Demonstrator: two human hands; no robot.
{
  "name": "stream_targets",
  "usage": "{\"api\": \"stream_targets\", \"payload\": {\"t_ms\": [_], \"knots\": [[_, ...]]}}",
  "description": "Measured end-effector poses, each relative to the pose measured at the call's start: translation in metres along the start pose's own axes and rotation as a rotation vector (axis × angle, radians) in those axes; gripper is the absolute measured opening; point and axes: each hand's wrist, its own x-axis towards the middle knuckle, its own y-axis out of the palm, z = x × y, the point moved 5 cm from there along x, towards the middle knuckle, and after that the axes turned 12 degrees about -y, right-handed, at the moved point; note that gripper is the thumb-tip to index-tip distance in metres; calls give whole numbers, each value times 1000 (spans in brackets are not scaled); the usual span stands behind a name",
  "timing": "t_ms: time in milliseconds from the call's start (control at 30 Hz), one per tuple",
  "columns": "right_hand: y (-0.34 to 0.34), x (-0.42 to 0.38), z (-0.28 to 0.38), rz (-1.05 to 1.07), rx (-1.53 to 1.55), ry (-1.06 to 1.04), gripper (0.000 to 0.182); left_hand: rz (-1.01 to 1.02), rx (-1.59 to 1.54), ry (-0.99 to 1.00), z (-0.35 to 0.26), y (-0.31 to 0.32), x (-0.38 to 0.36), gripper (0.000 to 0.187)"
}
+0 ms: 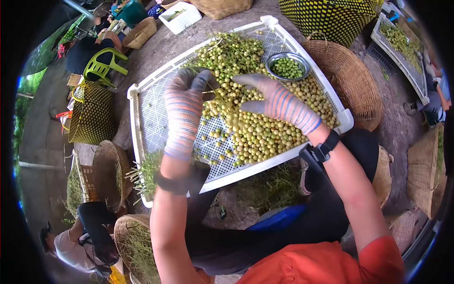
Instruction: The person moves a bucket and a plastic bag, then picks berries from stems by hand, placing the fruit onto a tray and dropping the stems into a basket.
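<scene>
A white perforated plastic tray (153, 102) lies in front of me, tilted in view. Loose, round yellow-green fruits (269, 142) cover its right and middle part, and fruits still on stems (231, 52) are heaped at its far side. My left hand (182, 97), in a striped, grey-tipped glove, has its fingers closed around thin fruit stems over the tray's middle. Beside it, my right hand (279, 97), gloved alike, hovers above the loose fruits with thumb and fingers apart. A metal bowl (308, 70) of greener fruits sits at the tray's right side.
Bare stalks (153, 175) lie at the tray's near left corner. A wicker basket (352, 87) stands close on the right, a yellow-black woven basket (331, 19) behind it. Stems fill a basket (137, 246) at lower left. Another person (78, 248) sits beyond; a green chair (104, 66) stands farther off.
</scene>
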Motion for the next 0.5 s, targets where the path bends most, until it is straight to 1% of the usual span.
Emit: {"api": "stream_targets", "payload": {"t_ms": [67, 100, 133, 200, 233, 267, 333, 367, 400, 467, 500], "knots": [[17, 3, 10, 98, 87, -25, 45, 43, 48, 7, 2, 9, -11, 13], [27, -2, 9, 198, 217, 120, 38, 31, 78, 32, 6, 11, -16, 12], [34, -6, 7, 197, 226, 129, 38, 33, 84, 21, 11, 12, -19, 12], [50, -17, -13, 304, 228, 347, 30, -30, -21, 40, 17, 8, -24, 11], [46, -18, -11, 306, 181, 281, 27, -58, -77, 1, 23, 5, -25, 12], [44, -20, -14, 305, 182, 282, 27, -58, -75, 0, 29, 4, -25, 12], [41, -29, -32, 192, 518, 626, 28, -111, -231, -23, 39, -2, -24, 13], [35, -33, -40, 136, 466, 729, 27, -110, -244, -10, 41, -4, -24, 14], [31, -37, -48, 200, 389, 826, 34, -107, -245, -10, 44, -6, -24, 14], [18, -25, -33, 254, -158, 201, 41, -76, -303, -38, 48, -5, -22, 16], [17, -27, -36, 257, -164, 199, 41, -80, -274, -42, 49, -4, -21, 16]]}}
